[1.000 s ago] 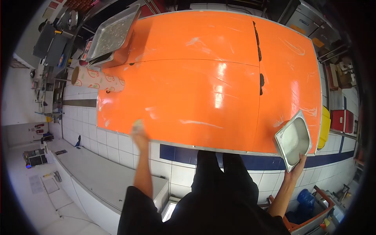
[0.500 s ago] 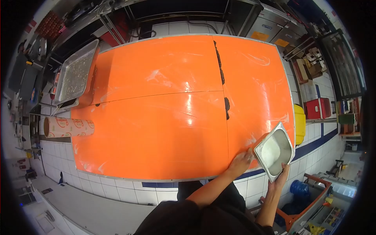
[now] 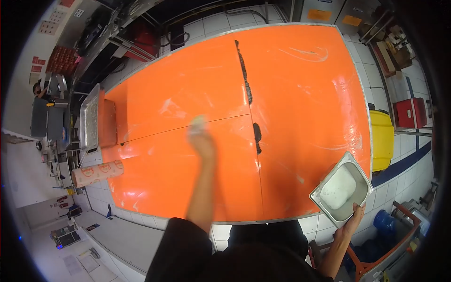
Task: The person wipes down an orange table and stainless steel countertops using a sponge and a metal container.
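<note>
My right hand (image 3: 350,223) grips a metal food pan (image 3: 359,188) by its near edge, thumb over the rim and fingers underneath. White material, powdery in look, covers the pan's bottom. The pan is tilted towards me at the near right corner of an orange tabletop (image 3: 197,183). Over the middle left of that surface, my left hand (image 3: 201,138) is stretched out and smeared by motion. Something pale and yellowish shows at its fingertips, too blurred to name. Whitish streaks mark the orange surface around it.
A large metal tray (image 3: 89,117) stands at the tabletop's left end, beside a printed paper roll (image 3: 97,173) jutting over the edge. Dark worn patches (image 3: 257,136) run along a seam. Beyond the right edge are a yellow bin (image 3: 381,141) and a red cooler (image 3: 409,113).
My left hand has swung left and away from beside the pan, out over the table. My right hand still holds the pan near the right corner. The view has turned and shifted.
</note>
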A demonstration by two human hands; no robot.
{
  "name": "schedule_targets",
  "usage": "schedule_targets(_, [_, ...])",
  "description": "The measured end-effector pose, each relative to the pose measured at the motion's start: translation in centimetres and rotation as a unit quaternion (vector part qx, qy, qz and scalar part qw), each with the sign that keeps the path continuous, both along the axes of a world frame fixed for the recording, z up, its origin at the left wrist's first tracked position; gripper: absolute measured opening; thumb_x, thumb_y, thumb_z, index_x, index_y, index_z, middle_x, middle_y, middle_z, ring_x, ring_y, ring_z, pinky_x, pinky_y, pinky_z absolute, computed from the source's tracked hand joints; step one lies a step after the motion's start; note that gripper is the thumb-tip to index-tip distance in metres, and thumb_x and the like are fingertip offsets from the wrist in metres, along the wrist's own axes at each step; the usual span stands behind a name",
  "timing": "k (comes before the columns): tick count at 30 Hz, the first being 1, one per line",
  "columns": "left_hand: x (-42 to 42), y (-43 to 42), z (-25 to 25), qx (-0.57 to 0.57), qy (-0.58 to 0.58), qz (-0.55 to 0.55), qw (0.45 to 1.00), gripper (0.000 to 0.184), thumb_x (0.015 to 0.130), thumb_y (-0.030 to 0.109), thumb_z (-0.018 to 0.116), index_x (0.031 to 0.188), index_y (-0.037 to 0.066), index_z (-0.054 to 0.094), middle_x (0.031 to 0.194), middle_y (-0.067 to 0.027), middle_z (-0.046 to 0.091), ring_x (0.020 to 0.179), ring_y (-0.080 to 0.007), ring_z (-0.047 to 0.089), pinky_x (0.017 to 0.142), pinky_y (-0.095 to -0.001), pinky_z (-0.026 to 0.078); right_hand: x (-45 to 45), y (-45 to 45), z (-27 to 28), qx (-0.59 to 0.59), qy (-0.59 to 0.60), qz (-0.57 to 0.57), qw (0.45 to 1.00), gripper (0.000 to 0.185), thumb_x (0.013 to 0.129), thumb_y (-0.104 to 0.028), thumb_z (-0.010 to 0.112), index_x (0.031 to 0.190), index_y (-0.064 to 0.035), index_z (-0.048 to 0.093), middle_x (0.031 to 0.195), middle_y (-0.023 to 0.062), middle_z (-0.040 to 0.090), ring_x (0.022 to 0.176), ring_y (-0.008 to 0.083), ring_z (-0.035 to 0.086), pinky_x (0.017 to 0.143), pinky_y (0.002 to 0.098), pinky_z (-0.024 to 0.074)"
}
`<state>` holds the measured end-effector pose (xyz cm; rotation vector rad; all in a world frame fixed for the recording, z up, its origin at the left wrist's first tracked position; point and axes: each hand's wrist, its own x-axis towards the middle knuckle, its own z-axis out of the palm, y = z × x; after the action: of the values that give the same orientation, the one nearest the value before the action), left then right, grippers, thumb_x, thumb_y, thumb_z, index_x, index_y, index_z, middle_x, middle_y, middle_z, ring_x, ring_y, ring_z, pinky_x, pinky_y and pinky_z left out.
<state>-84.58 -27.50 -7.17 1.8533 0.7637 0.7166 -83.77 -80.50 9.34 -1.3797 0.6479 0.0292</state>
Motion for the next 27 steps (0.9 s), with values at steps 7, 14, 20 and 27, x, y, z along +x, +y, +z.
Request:
schedule_targets(7, [13.5, -27.7, 1.2, 0.185, 0.153, -0.313, 0.919, 0.032, 0.094, 0.015, 0.05, 0.124, 0.005, 0.057, 0.114, -0.0161, 0.06, 0.104, -0.0325, 0.057, 0.09, -0.0463, 0.046, 2.7, -1.2, 1.4, -0.029, 0.026, -0.028, 0.999, 0.055, 0.087, -0.02, 0.059, 0.138, -0.0063, 0.047, 0.128, 0.0108, 0.054, 0.12, 0.0249, 0.053, 0.1, 0.0371, 0.0438])
schedule_targets(14, [4.6, 8.8, 1.3, 0.177, -0.02, 0.005, 0.984, 0.033, 0.1, 0.015, 0.041, 0.11, -0.004, 0.066, 0.111, -0.016, 0.067, 0.104, -0.0279, 0.062, 0.094, -0.0392, 0.048, 2.5, -3.3, 0.6, 0.022, 0.042, -0.092, 0.995, 0.049, 0.086, -0.014, 0.059, 0.133, -0.0046, 0.051, 0.128, 0.0112, 0.053, 0.113, 0.0252, 0.056, 0.096, 0.0378, 0.0482])
schedule_targets(20, [5.0, 15.4, 0.7, 0.331, 0.134, 0.143, 0.923, 0.033, 0.09, 0.009, 0.049, 0.115, 0.0, 0.068, 0.117, -0.0167, 0.069, 0.11, -0.0325, 0.065, 0.099, -0.0385, 0.047, 1.3, -6.8, 1.1, 0.025, -0.008, -0.096, 0.995, 0.046, 0.085, -0.012, 0.061, 0.129, -0.0039, 0.052, 0.12, 0.0098, 0.058, 0.109, 0.0233, 0.058, 0.094, 0.0354, 0.0487])
schedule_targets(27, [25.1, -26.0, 1.1, 0.304, 0.051, -0.264, 0.914, 0.033, 0.09, 0.007, 0.048, 0.121, 0.008, 0.058, 0.115, -0.0098, 0.061, 0.104, -0.0244, 0.059, 0.092, -0.0407, 0.045, 2.9, -7.0, 3.6, 0.008, -0.034, -0.088, 0.995, 0.046, 0.084, -0.012, 0.059, 0.129, -0.0047, 0.052, 0.122, 0.0099, 0.058, 0.111, 0.0234, 0.058, 0.094, 0.0363, 0.0498])
